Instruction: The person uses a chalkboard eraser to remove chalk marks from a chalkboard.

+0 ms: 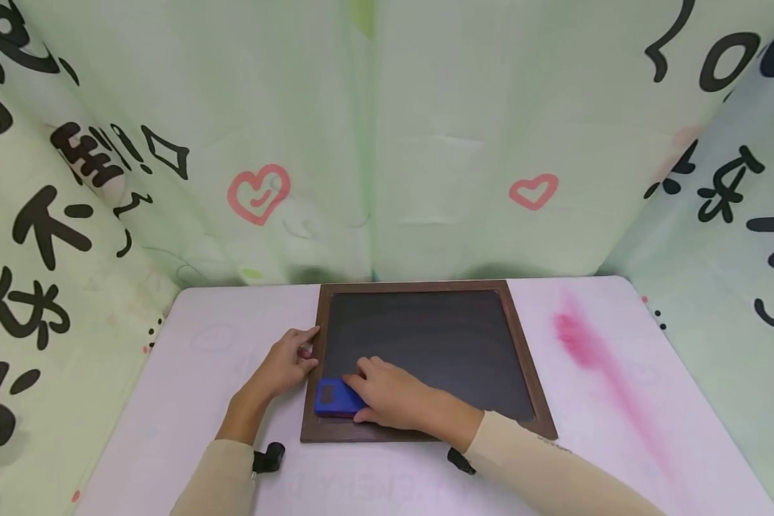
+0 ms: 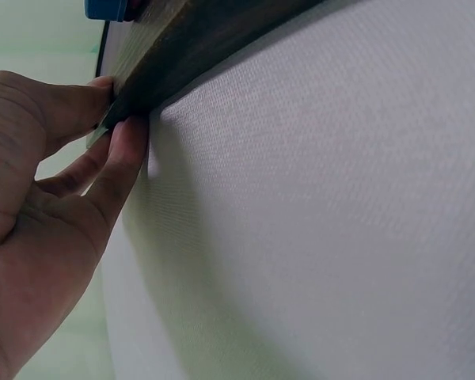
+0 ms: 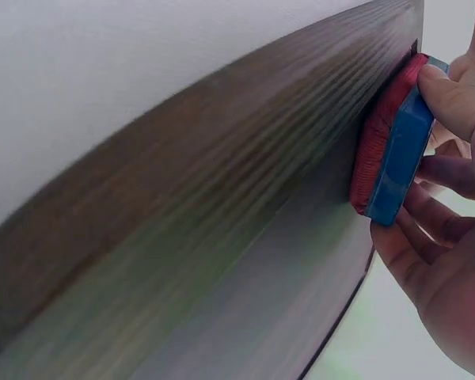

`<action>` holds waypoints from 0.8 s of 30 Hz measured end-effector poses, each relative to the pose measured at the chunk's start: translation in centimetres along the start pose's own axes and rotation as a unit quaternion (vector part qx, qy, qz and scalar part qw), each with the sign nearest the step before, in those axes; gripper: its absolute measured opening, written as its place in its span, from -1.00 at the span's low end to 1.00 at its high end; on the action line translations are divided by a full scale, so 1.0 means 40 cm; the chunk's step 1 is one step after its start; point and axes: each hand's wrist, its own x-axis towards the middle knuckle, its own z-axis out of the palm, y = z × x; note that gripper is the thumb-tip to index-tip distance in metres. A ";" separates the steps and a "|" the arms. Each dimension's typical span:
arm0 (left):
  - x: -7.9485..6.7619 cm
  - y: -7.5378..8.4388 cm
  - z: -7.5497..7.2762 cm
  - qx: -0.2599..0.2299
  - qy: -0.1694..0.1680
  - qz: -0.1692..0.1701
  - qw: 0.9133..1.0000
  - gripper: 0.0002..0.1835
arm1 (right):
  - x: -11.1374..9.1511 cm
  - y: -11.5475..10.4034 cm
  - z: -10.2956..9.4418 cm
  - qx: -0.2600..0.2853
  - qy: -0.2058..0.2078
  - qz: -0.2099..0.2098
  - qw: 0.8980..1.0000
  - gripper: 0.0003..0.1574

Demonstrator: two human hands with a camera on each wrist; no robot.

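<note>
A small chalkboard [image 1: 419, 344] in a brown wooden frame lies flat on the table. My left hand [image 1: 288, 364] holds the frame at its left edge; in the left wrist view its fingertips [image 2: 131, 136] touch the rim. Over the board's lower left corner, my right hand [image 1: 390, 394] grips a blue chalkboard eraser [image 1: 337, 398]. From the right wrist view, the eraser [image 3: 400, 150] shows a red pad turned toward the board, with thumb and fingers around its blue body. The hand hides the eraser's right end in the head view.
A white table [image 1: 232, 315] carries the board, with a pink smear [image 1: 577, 337] on its right side. Pale green curtains [image 1: 438, 143] with black lettering and pink hearts stand around the back and sides. Dark wrist devices [image 1: 269, 457] sit at both beige sleeves.
</note>
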 end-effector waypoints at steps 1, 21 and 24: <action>-0.001 -0.001 -0.001 -0.002 0.000 0.001 1.000 -0.35 | 0.000 0.000 -0.001 0.000 0.001 0.000 1.000 -0.19; 0.001 -0.005 0.003 -0.002 0.011 0.016 1.000 -0.35 | -0.160 0.159 -0.005 0.070 0.040 0.062 0.995 -0.25; 0.002 -0.006 0.003 -0.003 0.009 0.019 1.000 -0.35 | -0.195 0.187 -0.006 0.071 0.046 0.074 0.994 -0.25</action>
